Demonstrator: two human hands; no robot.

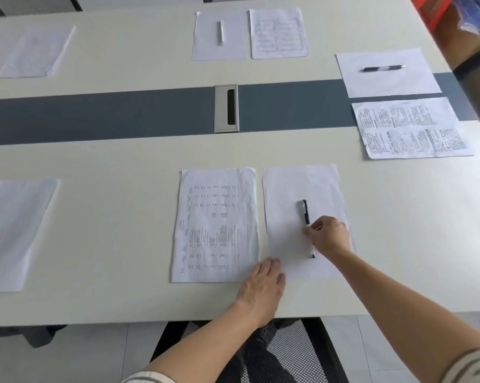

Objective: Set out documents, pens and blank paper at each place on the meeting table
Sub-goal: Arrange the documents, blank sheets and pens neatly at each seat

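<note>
1. Table [117,161]: pale top. A grey strip [122,117] crosses the middle, with a metal cable slot [227,107] set in it.
2. Paper: eight sheets counted.
   - Three printed: near document [216,225], right document [410,128], far document [279,33].
   - Four plain: near blank [288,194], right blank [388,81], far blank [211,48], left blank [12,233].
   - One far-left sheet [25,51] is too blurred to tell whether it is printed or plain.
   - Near document and near blank lie side by side, just apart, with their long edges running away from the person.
3. Left hand [263,283]: flat, fingers straight. It rests at the lower edges of the near document and near blank and grasps nothing.
4. Right hand [328,234]: fingertips pinch the near pen at mid-barrel.
5. Pens: three counted, each on a blank.
   - Near pen [305,212]: on the near blank, right of centre. Long axis near-to-far, slightly tilted. The dark end points away from the person, the pale end toward the table edge.
   - Right pen [384,68]: on the right blank, long axis left-to-right, silver tip to the right.
   - Far pen [220,32]: white, on the far blank, long axis near-to-far.
</note>
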